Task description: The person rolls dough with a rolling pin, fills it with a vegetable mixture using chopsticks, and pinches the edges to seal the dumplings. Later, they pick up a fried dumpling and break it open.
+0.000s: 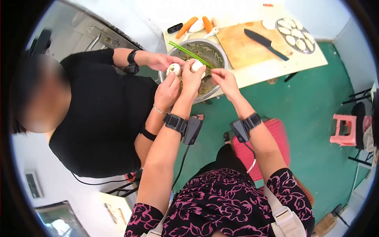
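Note:
My left hand (192,79) is closed on a white dough dumpling (199,68) above a large metal bowl (226,59). Shredded, greenish-brown filling (205,87) lies in the bowl. My right hand (226,81) is at the bowl's right side, with thumb and fingers pinched together; what they hold, if anything, I cannot make out. Bright green chopsticks (185,50) slant across the bowl, their lower end close to my right fingertips. To the left, a co-worker's hands (167,89) hold a dough wrapper (173,70) with filling showing in its middle.
A wooden cutting board (237,43) bears a dark knife (258,38). Beyond it, a round metal tray (279,31) holds several shaped dumplings. Carrots (187,27) and a white spoon (212,32) lie behind the bowl. The co-worker (106,114) stands close on my left; a red seat (272,138) is below.

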`<state>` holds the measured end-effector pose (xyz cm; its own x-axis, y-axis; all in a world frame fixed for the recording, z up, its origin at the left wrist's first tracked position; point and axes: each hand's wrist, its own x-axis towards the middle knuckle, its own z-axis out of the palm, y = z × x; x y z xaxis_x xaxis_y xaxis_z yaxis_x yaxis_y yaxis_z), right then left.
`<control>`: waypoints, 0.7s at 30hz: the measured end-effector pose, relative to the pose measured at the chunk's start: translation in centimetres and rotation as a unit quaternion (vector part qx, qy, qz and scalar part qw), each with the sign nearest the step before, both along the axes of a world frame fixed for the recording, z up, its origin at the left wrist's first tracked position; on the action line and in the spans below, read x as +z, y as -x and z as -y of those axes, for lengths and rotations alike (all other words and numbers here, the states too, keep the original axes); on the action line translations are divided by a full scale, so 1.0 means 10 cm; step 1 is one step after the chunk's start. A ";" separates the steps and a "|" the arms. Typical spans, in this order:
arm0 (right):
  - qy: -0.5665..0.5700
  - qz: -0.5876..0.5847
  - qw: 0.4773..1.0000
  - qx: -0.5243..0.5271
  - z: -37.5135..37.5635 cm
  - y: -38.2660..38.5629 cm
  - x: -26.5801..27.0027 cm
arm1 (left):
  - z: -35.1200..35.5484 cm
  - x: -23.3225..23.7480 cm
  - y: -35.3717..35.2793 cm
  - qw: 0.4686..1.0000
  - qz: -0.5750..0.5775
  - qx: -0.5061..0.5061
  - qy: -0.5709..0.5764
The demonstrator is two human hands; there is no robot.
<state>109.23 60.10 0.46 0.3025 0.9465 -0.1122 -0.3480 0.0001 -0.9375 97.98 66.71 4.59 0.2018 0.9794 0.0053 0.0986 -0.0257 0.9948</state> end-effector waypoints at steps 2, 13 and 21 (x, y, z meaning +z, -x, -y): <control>0.018 -0.045 0.999 -0.003 -0.20 0.00 -0.11 | -0.14 -0.14 -0.03 0.996 0.057 -0.016 0.062; -0.123 0.097 0.986 0.065 -0.57 -0.18 -0.43 | -0.24 -0.14 0.00 0.925 0.187 -0.032 0.331; -0.086 0.081 0.977 0.177 -0.62 -0.40 -0.22 | -0.29 -0.26 0.03 0.900 0.205 -0.043 0.382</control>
